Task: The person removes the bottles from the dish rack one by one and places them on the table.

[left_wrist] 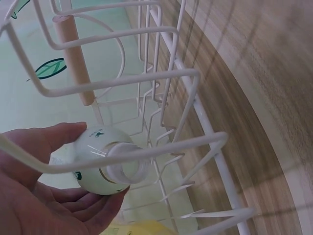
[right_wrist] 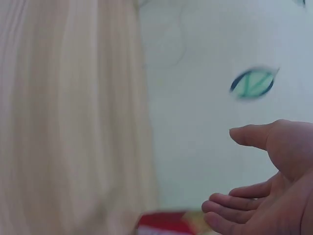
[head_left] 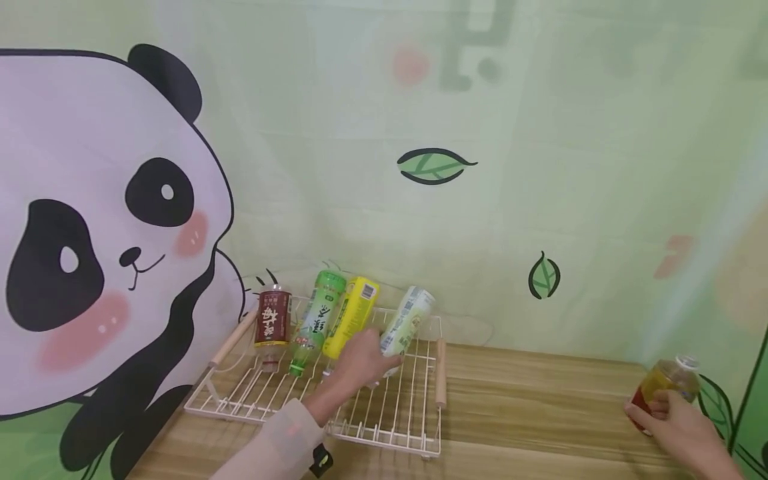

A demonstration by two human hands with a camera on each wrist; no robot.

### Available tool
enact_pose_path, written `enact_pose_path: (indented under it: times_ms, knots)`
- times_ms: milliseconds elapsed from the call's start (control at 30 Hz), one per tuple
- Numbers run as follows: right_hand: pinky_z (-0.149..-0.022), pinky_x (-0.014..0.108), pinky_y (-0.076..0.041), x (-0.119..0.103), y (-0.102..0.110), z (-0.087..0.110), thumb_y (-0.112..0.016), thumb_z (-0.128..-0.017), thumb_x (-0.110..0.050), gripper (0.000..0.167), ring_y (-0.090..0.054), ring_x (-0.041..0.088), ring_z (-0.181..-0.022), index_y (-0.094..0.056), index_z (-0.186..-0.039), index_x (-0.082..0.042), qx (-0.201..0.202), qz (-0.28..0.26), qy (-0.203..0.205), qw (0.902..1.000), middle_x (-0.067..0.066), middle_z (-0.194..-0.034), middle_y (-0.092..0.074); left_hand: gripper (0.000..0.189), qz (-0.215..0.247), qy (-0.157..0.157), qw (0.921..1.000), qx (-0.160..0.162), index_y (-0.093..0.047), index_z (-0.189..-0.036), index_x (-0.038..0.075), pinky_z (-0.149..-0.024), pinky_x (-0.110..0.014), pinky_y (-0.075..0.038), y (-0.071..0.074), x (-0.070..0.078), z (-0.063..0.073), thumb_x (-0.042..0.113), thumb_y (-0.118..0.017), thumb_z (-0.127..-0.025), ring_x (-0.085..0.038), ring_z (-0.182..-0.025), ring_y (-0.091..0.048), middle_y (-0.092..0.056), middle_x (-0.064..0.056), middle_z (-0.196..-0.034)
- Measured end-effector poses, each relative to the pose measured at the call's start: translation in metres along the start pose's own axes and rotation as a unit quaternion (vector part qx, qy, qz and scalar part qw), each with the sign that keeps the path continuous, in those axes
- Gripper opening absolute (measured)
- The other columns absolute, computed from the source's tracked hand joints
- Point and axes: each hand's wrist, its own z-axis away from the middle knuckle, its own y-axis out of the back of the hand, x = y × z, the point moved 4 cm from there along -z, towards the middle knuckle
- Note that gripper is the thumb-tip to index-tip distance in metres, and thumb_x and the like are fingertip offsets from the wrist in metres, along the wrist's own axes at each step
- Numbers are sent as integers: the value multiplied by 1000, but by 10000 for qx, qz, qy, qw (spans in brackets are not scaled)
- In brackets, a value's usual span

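My left hand [head_left: 362, 360] grips a pale white-green bottle [head_left: 409, 321] at the right side of a white wire rack [head_left: 384, 437]. In the left wrist view, thumb and fingers wrap around that bottle [left_wrist: 90, 147], its white cap end toward the camera behind the wires. Beside it in the rack lean a yellow bottle [head_left: 355, 313], a green-capped bottle [head_left: 324, 300] and a bottle with a dark red label [head_left: 273, 320]. At the far right, my right hand [head_left: 684, 427] is beside an amber bottle [head_left: 675, 379] with a red label and white cap; its thumb stands apart from loosely bent fingers.
Wooden handles [head_left: 441, 373] flank the rack, which stands on a wood-grain tabletop [head_left: 528, 400]. Behind hangs a green cloth backdrop [head_left: 336, 133] printed with a panda and leaves. A small black object [head_left: 321, 460] shows below the left sleeve.
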Motion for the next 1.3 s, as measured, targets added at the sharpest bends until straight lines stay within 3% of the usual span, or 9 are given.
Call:
enact_pose_path:
  times_ms: [67, 133, 267, 367, 600, 767, 1000, 1133, 1300]
  knots:
    - [-87, 61, -56, -22, 4, 5, -54, -105, -62, 98, -59, 59, -117, -38, -138, 28, 227, 8, 313, 9993, 48, -132, -54, 56, 24, -52, 10000, -46, -62, -127, 0, -46, -30, -55, 0, 1, 0, 26, -88, -86, -20, -65, -64, -65, -9, -91]
    - [-83, 59, -58, -45, 8, 10, -57, -105, -59, 95, -62, 56, -111, -38, -142, 26, 462, -5, 685, 9966, 48, -136, -51, 57, 6, -129, 9999, -91, -62, -129, 1, -47, -30, -55, 0, 2, 0, 27, -89, -86, -20, -65, -64, -65, -8, -91]
    - [-86, 63, -57, -88, 15, 22, -65, -104, -50, 87, -60, 55, -113, -41, -145, 22, 1096, 9, 1408, 9840, 46, -138, -51, 65, -111, -403, 9990, -159, -60, -138, 2, -51, -30, -56, 2, 8, 0, 28, -89, -86, -19, -71, -64, -67, -8, -98]
    - [-94, 67, -52, -115, 17, 30, -73, -101, -43, 83, -53, 57, -123, -42, -147, 19, 1579, -92, 1809, 9707, 43, -140, -51, 71, -211, -650, 9975, -166, -58, -144, 3, -56, -29, -57, 4, 15, 2, 28, -90, -85, -18, -77, -64, -69, -9, -107]
    - [-95, 72, -46, -163, 16, 39, -85, -92, -36, 82, -50, 54, -127, -48, -148, 11, 2341, -238, 2527, 9385, 34, -140, -55, 76, -386, -1350, 9900, -158, -57, -147, 7, -64, -25, -57, 15, 40, 15, 24, -92, -82, -16, -90, -63, -65, -6, -121]
    - [-97, 73, -46, -191, 13, 43, -90, -87, -33, 84, -51, 53, -128, -50, -148, 7, 2486, -138, 2865, 9252, 31, -142, -54, 72, -692, -1850, 9803, -76, -61, -143, 10, -74, -23, -56, 22, 62, 27, 25, -94, -81, -15, -99, -61, -64, -3, -124]
    - [-101, 69, -50, -227, 4, 47, -96, -78, -31, 90, -51, 48, -133, -51, -148, 6, 2581, 314, 3555, 8978, 26, -146, -53, 72, -1531, -2533, 9550, 191, -64, -143, 14, -82, -24, -53, 25, 90, 38, 35, -95, -81, -14, -104, -58, -66, 2, -125]
    - [-104, 64, -50, -243, -5, 47, -97, -78, -28, 90, -52, 44, -133, -51, -149, 5, 2270, 443, 4059, 8842, 23, -147, -53, 71, -1909, -2727, 9428, 187, -63, -144, 16, -91, -29, -55, 23, 98, 41, 33, -94, -82, -14, -111, -58, -66, 3, -130]
    - [-104, 58, -53, -256, -19, 47, -97, -78, -25, 87, -57, 39, -130, -53, -148, 1, 1772, 696, 4453, 8749, 19, -145, -56, 69, -2299, -2925, 9281, 140, -63, -142, 16, -99, -34, -54, 20, 105, 46, 34, -93, -83, -18, -119, -59, -65, 2, -137]
